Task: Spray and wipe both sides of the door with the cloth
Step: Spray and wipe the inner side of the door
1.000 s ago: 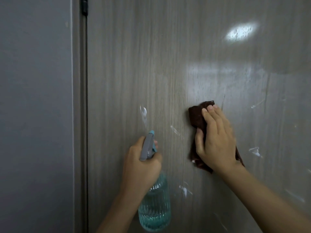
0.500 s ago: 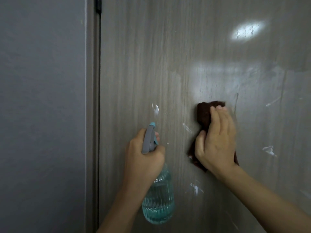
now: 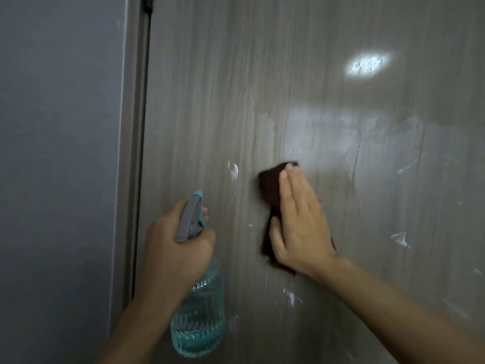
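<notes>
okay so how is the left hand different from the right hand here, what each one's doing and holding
The left hand curls its fingers round the neck of the clear, teal-tinted plastic spray bottle; the right hand lies flat with straight fingers, pressing the dark brown cloth against the grey wood-grain door. The left hand sits lower and nearer the hinge edge; the right hand is higher. Both are bare.

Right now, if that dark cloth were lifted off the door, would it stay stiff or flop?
Probably flop: the cloth bunches in soft folds under the right hand. It looks thin, so likely light. Pressed on the wet door, it may cling damply.
</notes>
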`<state>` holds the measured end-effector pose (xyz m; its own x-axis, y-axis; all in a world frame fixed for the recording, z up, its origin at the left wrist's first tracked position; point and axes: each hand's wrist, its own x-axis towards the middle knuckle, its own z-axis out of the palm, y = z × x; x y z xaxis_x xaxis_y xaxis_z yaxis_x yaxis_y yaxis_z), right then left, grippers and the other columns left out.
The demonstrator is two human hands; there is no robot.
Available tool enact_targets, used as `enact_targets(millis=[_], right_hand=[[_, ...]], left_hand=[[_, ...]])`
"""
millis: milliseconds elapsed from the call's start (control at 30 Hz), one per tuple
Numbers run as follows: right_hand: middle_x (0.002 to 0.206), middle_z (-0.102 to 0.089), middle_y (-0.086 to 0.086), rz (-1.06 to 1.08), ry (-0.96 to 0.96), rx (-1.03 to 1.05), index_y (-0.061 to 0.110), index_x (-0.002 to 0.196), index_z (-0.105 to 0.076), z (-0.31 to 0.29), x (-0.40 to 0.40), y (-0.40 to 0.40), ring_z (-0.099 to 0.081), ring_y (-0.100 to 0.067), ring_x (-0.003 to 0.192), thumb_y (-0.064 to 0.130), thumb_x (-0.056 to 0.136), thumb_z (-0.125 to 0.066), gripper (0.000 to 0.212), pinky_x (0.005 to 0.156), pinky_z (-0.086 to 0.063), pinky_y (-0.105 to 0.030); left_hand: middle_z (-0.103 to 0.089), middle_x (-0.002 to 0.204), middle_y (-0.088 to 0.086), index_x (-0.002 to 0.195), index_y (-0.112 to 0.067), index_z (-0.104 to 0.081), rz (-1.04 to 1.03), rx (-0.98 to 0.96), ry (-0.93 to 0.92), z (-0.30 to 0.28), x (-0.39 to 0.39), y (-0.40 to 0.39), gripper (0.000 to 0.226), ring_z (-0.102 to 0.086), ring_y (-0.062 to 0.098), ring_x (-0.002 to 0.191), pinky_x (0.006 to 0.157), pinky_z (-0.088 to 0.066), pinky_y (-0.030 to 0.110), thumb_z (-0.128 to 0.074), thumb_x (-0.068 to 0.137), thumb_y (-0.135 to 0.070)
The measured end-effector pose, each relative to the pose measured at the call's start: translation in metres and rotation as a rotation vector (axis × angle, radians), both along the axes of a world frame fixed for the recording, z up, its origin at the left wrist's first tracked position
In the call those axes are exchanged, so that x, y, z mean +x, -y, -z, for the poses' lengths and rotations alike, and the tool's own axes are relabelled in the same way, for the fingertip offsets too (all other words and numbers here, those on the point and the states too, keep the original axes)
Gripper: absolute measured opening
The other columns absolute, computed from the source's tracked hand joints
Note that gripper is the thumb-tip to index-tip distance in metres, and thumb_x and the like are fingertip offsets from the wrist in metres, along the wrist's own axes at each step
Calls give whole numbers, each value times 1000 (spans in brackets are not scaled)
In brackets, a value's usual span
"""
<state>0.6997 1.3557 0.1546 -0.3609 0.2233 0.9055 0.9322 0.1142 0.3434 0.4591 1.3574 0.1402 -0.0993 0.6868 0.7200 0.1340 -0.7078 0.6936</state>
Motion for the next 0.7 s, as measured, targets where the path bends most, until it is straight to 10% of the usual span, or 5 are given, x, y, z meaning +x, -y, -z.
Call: enact_targets(millis=[167, 433, 700], right_hand=[[159, -41, -26, 92, 317, -28, 15, 158, -42, -4, 16, 6, -41, -42, 147, 25, 101, -54, 59, 108, -44, -47], [166, -26, -26, 48, -115, 121, -6, 155, -36, -57, -6, -8, -21, -39, 157, 24, 91, -56, 74, 126, -25, -53], [165, -15, -34, 124, 372, -119, 21, 163, -25, 3, 17, 8, -23, -49, 153, 39, 104, -55, 68, 118, -36, -53]], left_hand=[[-70, 75, 2, 86, -27, -69, 7, -24, -15, 2, 4, -1, 18, -72, 33, 66, 63, -61, 56, -67, 78, -11], [-70, 78, 8, 86, -25, -70, 48, -38, -8, 5, 11, -2, 28, -71, 38, 72, 61, -62, 60, -68, 82, 3], [-72, 78, 10, 89, -26, -68, 13, -48, -38, 2, 10, 1, 25, -73, 35, 67, 61, -62, 58, -69, 84, -2]])
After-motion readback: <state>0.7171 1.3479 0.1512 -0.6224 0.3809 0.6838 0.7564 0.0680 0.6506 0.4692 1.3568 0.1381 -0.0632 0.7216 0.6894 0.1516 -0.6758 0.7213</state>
